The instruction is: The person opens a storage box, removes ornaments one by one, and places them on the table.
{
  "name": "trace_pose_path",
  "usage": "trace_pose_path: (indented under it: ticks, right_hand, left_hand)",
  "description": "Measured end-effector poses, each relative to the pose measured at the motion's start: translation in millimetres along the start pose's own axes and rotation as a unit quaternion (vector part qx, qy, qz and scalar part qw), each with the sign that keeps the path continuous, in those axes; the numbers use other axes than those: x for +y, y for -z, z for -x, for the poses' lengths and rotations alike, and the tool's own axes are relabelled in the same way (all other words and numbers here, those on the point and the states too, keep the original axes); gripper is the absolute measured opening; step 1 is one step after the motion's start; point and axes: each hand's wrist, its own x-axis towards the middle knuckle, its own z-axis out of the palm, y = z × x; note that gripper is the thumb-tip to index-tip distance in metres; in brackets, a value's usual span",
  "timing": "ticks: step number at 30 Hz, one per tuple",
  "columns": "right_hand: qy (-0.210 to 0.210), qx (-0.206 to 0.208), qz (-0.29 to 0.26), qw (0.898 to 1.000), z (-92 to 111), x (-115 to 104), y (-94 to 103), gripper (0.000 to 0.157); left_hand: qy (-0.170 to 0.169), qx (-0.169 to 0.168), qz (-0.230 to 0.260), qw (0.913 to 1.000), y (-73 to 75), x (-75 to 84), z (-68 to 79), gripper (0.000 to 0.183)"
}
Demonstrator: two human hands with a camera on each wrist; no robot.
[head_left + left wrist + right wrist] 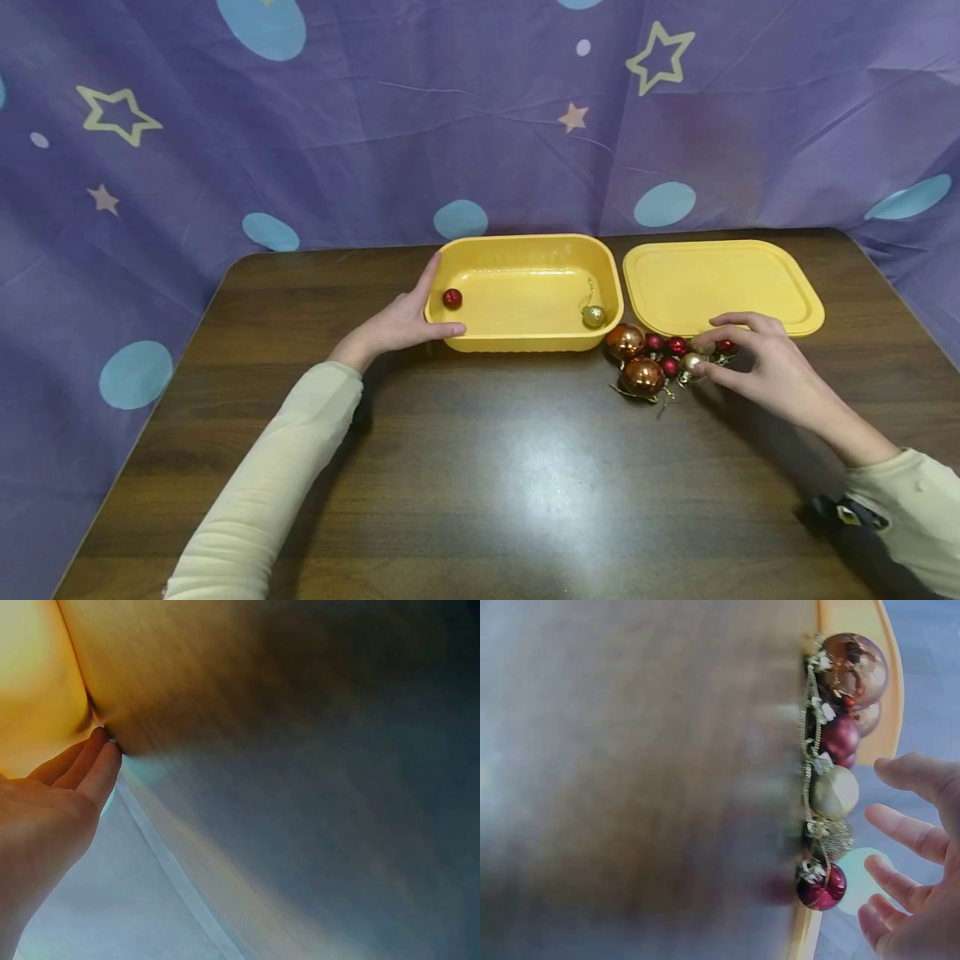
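In the head view, my left hand [402, 321] rests against the left end of a yellow plastic container [517, 342], its thumb lying at the front left corner. Its straight fingers touch the container's outer side in the left wrist view. Inside lie a small red bauble [452, 298] at the left and a glittery gold bauble [593, 317] at the right. My right hand [776, 367] reaches over a cluster of baubles, fingers spread. The right wrist view shows a gap between its fingers and a pale gold bauble [835, 791], a glittery one [832, 838] and a red one [823, 886].
A yellow lid [720, 283] lies flat right of the container. Copper baubles [642, 377] and several small dark red baubles [670, 367] sit in front of it, gold strings attached. A purple star-patterned cloth [450, 125] hangs behind the brown wooden table [465, 483].
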Motion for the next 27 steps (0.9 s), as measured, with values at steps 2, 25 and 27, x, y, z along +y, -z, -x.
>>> trace_pose_path:
  ticks: [2,25,27]
  right_hand:
    - [-0.001,-0.001,-0.001,1.0,-2,0,2.9,0.032]
    - [-0.034,-0.016,-0.089,0.995,-54,-36,-0.1,0.02]
    - [-0.023,-0.02,-0.096,0.995,-60,-39,-2.3,0.021]
  left_hand:
    - [0.001,0.0,0.001,1.0,0.2,0.3,0.1,0.116]
    - [0.011,-0.01,0.007,0.9999,0.6,1.7,2.1,0.118]
    - [0.01,-0.009,0.008,0.9999,0.7,1.5,1.9,0.118]
